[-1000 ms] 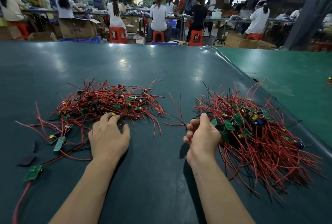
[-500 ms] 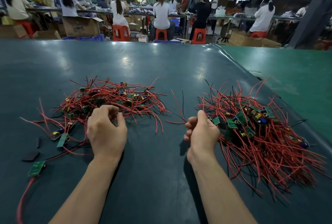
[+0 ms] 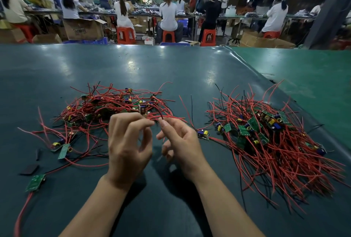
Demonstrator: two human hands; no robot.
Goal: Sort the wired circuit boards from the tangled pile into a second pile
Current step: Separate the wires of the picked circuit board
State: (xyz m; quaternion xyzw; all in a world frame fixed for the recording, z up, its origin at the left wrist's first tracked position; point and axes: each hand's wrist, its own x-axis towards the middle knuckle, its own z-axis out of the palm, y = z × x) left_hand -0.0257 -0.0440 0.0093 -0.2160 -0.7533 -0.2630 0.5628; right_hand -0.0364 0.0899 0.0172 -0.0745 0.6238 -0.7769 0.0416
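A tangled pile (image 3: 106, 107) of small green circuit boards with red and black wires lies at centre left on the dark green table (image 3: 171, 69). A second, more aligned pile (image 3: 269, 138) lies at the right. My left hand (image 3: 127, 141) is raised just in front of the tangled pile and pinches a wired circuit board (image 3: 142, 111) between thumb and fingers. My right hand (image 3: 180, 141) is beside it, its fingertips pinching that board's dark wire (image 3: 158, 112), which arcs between the two hands.
Loose boards lie at the left: one (image 3: 63, 150) near the pile's edge, another (image 3: 35, 181) with a long red wire near the table's front. Two small black pads (image 3: 29, 169) lie there too. A lighter green mat (image 3: 313, 77) adjoins at the right. Seated workers (image 3: 169, 16) fill the background.
Both hands have lifted off the table and come together at the centre. The left hand has taken a board out of the tangled pile; the right hand has left the right pile and gripped its wire.
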